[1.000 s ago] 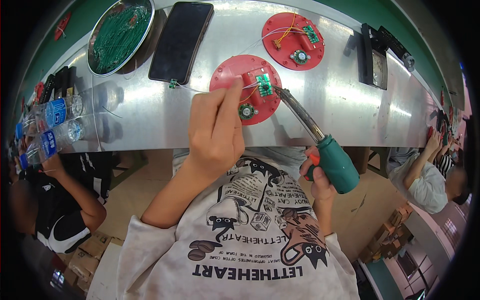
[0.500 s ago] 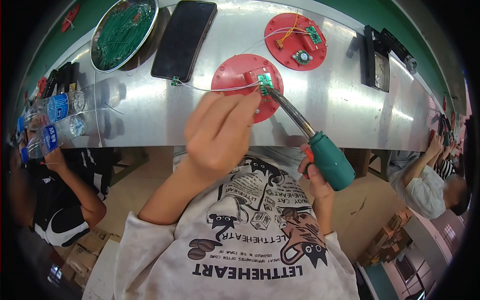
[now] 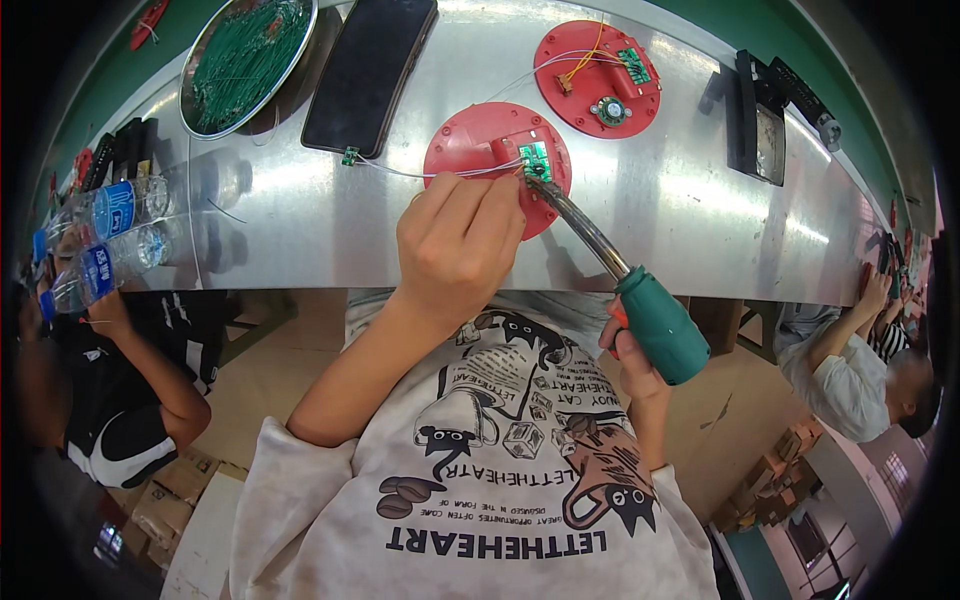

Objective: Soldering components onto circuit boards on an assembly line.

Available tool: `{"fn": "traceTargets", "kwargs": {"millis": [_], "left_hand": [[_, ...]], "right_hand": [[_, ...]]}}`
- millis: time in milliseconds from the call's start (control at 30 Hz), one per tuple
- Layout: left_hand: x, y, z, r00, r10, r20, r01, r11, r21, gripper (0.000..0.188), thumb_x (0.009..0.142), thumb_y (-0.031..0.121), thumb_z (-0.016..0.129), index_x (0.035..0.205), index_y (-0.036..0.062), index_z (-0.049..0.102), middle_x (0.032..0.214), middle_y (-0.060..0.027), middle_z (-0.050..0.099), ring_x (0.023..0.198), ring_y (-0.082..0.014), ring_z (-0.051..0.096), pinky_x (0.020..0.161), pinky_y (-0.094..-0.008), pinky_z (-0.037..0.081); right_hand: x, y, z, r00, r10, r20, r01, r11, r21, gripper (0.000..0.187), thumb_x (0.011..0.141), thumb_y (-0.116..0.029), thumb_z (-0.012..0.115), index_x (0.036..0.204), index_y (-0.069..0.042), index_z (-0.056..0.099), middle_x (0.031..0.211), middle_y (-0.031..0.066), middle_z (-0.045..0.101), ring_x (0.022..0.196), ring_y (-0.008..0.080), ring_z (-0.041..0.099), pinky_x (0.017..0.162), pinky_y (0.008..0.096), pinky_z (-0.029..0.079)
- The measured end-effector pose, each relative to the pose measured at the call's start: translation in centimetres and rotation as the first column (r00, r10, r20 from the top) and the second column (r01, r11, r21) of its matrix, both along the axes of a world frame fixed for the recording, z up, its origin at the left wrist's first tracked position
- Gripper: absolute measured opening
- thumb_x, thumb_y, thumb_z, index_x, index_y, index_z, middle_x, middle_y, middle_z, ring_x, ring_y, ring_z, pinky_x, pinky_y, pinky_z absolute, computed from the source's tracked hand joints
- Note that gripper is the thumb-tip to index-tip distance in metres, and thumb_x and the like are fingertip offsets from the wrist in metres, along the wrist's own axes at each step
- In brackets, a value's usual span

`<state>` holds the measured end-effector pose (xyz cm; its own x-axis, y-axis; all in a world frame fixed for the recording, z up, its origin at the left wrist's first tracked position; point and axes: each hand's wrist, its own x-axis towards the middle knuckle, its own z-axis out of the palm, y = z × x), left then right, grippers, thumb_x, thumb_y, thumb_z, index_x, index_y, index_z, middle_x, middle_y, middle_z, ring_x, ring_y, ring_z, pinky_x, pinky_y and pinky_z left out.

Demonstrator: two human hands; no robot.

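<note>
left hand (image 3: 458, 243), pinched narrow (contents hidden) beside green board (image 3: 538, 158), could be burned if soldering iron (image 3: 637, 290) gripped in right hand (image 3: 637, 368) slips.

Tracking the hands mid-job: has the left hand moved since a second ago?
Yes: the left hand has shifted rightward, judged against the phone.

Shirt (image 3: 480, 575): off-white, mottled grey, loose.
Sleeves (image 3: 290, 490): same cloth, wide, ending near elbows; 8 and 4 o'clock.
Print, 12 o'clock: black cat (image 3: 518, 330).
Print, 10 o'clock: cup (image 3: 463, 405).
Print, 9 o'clock: brown coffee beans (image 3: 400, 503).
Print, 3 o'clock: brown bag (image 3: 600, 455).
Lettering (image 3: 495, 541): bold black, 6 o'clock.
Left hand (image 3: 460, 243), right hand (image 3: 638, 365): bare.
</note>
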<state>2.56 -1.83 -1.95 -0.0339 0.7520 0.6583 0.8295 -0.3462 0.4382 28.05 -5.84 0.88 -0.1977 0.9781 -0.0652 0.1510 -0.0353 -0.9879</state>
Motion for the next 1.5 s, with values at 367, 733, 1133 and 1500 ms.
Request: {"fn": "traceTargets", "kwargs": {"millis": [367, 733, 1133, 1500], "left_hand": [[0.2, -0.1, 0.0, 1.000, 0.010, 0.008, -0.010, 1.000, -0.003, 0.024, 0.071, -0.002, 0.075, 0.094, -0.0029, 0.070, 0.079, -0.0080, 0.064, 0.069, -0.0234, 0.060, 0.059, -0.0346, 0.049], [0.1, -0.1, 0.1, 1.000, 0.019, -0.006, -0.019, 1.000, -0.024, 0.023, 0.072, -0.002, 0.075, 0.094, -0.0011, 0.070, 0.081, -0.0072, 0.063, 0.069, -0.0231, 0.059, 0.058, -0.0339, 0.049], [-1.4, 1.9, 7.9, 0.977, -0.168, -0.131, 0.102, 0.909, -0.405, 0.042, 0.068, 0.016, 0.081, 0.107, 0.0073, 0.070, 0.103, -0.0104, 0.063, 0.102, -0.0315, 0.059, 0.089, -0.0444, 0.047], [-2.4, 16.4, 9.5, 0.945, 0.004, -0.327, -0.047, 0.991, -0.123, 0.055, 0.081, 0.038, 0.078, 0.123, 0.0043, 0.069, 0.124, -0.0205, 0.067, 0.116, -0.0393, 0.059, 0.099, -0.0543, 0.045]], "right_hand": [[0.6, -0.4, -0.6, 0.987, -0.068, -0.149, 0.070, 0.998, 0.007, 0.043, 0.087, -0.018, 0.076, 0.119, 0.009, 0.064, 0.086, 0.0120, 0.070, 0.062, 0.0152, 0.065, 0.059, 0.0275, 0.051], [1.5, 0.1, -0.7, 0.994, -0.006, -0.111, 0.009, 0.999, 0.034, 0.044, 0.094, -0.029, 0.066, 0.120, 0.006, 0.062, 0.109, 0.0238, 0.064, 0.057, 0.0203, 0.063, 0.054, 0.0313, 0.048], [3.0, 0.5, -0.8, 0.924, -0.237, -0.301, 0.289, 0.947, 0.142, 0.045, 0.096, -0.031, 0.065, 0.118, 0.007, 0.056, 0.104, 0.0227, 0.060, 0.055, 0.0197, 0.061, 0.049, 0.0338, 0.052], [3.4, 0.3, 0.0, 0.870, -0.340, -0.359, 0.427, 0.882, 0.200, 0.041, 0.098, -0.030, 0.059, 0.115, 0.008, 0.055, 0.101, 0.0196, 0.060, 0.052, 0.0204, 0.059, 0.045, 0.0338, 0.051]]}}
